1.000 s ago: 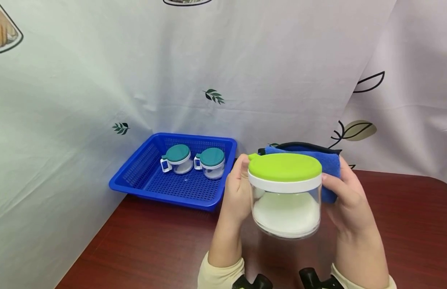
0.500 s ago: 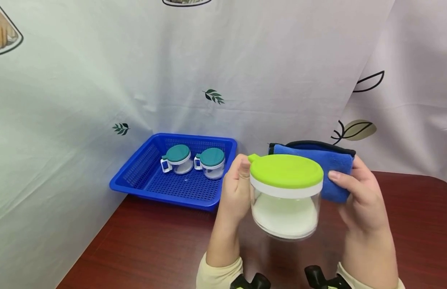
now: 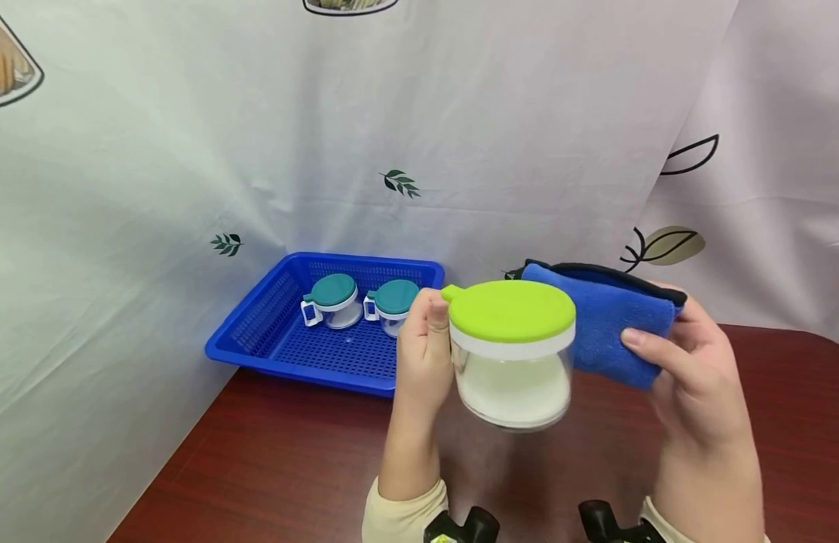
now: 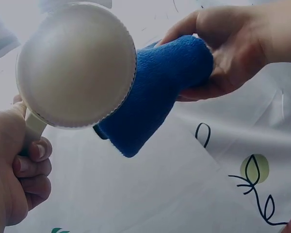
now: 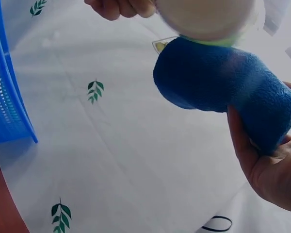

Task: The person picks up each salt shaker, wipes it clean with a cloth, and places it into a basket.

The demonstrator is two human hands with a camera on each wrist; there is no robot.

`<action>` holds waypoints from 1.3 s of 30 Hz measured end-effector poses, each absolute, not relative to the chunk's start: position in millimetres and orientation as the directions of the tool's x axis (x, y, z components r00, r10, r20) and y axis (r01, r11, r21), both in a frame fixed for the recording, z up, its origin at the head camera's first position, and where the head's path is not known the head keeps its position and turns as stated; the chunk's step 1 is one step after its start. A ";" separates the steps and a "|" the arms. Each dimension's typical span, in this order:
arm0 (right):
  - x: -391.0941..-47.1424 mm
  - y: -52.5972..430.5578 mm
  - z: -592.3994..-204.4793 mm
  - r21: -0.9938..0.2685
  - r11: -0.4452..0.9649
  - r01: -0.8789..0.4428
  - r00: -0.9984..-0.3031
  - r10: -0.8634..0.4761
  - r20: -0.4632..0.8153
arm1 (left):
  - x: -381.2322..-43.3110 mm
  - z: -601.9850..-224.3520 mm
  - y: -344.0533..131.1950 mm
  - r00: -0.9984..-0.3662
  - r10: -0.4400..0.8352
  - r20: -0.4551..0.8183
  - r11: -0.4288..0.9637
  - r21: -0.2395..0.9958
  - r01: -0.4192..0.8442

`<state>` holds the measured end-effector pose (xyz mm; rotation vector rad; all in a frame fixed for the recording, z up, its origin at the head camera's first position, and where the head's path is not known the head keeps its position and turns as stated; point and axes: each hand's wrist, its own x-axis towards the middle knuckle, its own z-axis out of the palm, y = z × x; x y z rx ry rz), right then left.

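A clear seasoning jar (image 3: 514, 377) with a lime-green lid and white collar is held up above the table, some white contents in its lower part. My left hand (image 3: 424, 354) grips its handle at the left; the left wrist view shows the fingers curled round that handle (image 4: 35, 127). A folded blue cloth (image 3: 612, 324) with black edging is pinched in my right hand (image 3: 697, 377), thumb on the near side. In the left wrist view the cloth (image 4: 155, 92) lies beside and partly behind the jar's round base (image 4: 76, 65); whether they touch I cannot tell.
At the back left a blue plastic basket (image 3: 256, 332) stands on the dark red wooden table (image 3: 270, 452). Inside it are two similar jars with teal lids, one on the left (image 3: 334, 298), one on the right (image 3: 395, 302). A pale patterned sheet (image 3: 500, 151) hangs behind.
The green-lidded jar has moved left with my left hand and now covers part of the basket. My right hand has drawn the cloth to the right, so more of it shows beside the jar.
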<state>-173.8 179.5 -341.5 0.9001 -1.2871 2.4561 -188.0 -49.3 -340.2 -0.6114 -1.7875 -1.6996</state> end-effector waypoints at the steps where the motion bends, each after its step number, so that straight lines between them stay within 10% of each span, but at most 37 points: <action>1: -173.8 179.0 -341.5 -0.673 -0.577 -0.463 -0.786 -0.083 0.612 | -187.6 -339.9 -49.2 -0.719 -0.072 0.691 0.079 0.723 0.686; 20: -176.5 169.3 -344.0 -0.701 -0.574 -0.424 -0.797 -0.131 0.589 | -192.1 -340.0 -44.9 -0.803 -0.020 0.596 -0.216 0.782 0.585; 39: -174.9 163.8 -340.7 -0.681 -0.582 -0.444 -0.796 -0.093 0.598 | -193.8 -339.6 -42.0 -0.799 -0.020 0.601 -0.201 0.781 0.592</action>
